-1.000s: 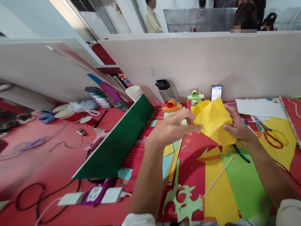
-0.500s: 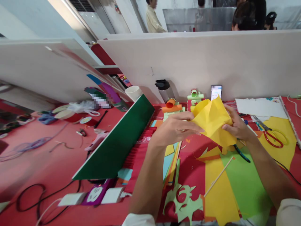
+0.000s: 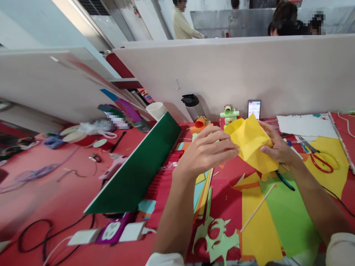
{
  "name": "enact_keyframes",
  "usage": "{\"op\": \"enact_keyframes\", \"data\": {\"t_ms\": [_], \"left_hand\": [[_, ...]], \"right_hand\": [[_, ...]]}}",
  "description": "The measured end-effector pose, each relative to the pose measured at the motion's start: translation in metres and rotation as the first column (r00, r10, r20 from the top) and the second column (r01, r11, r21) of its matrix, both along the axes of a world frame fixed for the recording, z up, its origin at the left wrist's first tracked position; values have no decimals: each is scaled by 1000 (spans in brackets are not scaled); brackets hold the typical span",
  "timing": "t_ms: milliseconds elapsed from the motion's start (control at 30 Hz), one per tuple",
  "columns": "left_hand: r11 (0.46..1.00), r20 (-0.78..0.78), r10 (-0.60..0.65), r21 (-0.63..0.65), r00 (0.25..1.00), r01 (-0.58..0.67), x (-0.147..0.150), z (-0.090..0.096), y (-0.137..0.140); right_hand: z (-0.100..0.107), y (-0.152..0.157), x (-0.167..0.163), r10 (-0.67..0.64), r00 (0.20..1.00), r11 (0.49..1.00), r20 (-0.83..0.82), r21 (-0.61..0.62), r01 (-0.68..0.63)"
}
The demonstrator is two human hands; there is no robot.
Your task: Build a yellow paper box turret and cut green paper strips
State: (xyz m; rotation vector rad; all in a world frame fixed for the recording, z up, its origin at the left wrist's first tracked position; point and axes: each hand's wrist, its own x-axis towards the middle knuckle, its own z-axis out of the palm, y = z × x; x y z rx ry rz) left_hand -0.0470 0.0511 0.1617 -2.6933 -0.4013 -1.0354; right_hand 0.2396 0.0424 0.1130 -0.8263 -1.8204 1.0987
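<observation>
A folded sheet of yellow paper [image 3: 251, 142], creased and bent into a hollow shape, is held up above the table. My right hand [image 3: 276, 146] grips its right side, with the thumb across the front and the fingers behind. At the paper's left edge, my left hand [image 3: 208, 149] has its fingers drawn together, the tips against the paper; the thumb is hidden. Beneath lie yellow sheets [image 3: 259, 225], a green sheet [image 3: 294, 218] and a thin wooden stick [image 3: 257, 208]. Under the paper, a dark green tool handle [image 3: 285, 181] pokes out.
A green board [image 3: 138, 168] leans left of my left arm. Scissors [image 3: 321, 157] lie at the right, light green paper scraps [image 3: 217, 238] in front. Along the white partition [image 3: 222, 74] stand a bottle [image 3: 192, 107], rolled-paper pieces [image 3: 229, 113] and a phone [image 3: 254, 108]. A power strip [image 3: 113, 229] trails cables.
My left hand's fingers have come closer together at the paper's left edge, and the hand has turned more over it. My right hand keeps its grip. The view has shifted slightly.
</observation>
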Motion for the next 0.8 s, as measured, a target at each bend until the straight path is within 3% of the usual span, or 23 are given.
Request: {"op": "enact_keyframes", "data": {"t_ms": [133,267,433,633,800], "left_hand": [[999,-33,41,21,999,-40,-4,2,1],[991,-37,32,-129,999,-37,-4,-4,7],[965,157,138,-242,978,-98,15,-16,11],[841,309,250,-539,918,-47,41,-22,5],[757,299,197,-652,934,49,38,-19,5]], "right_hand": [[-3,0,1,39,999,999,19,-7,-39],[-4,0,1,30,997,999,68,37,-33],[-2,0,-1,-12,993,992,117,129,-3],[-2,-2,-2,-38,997,995,68,94,31],[-6,-1,-2,-22,996,995,83,95,14]]}}
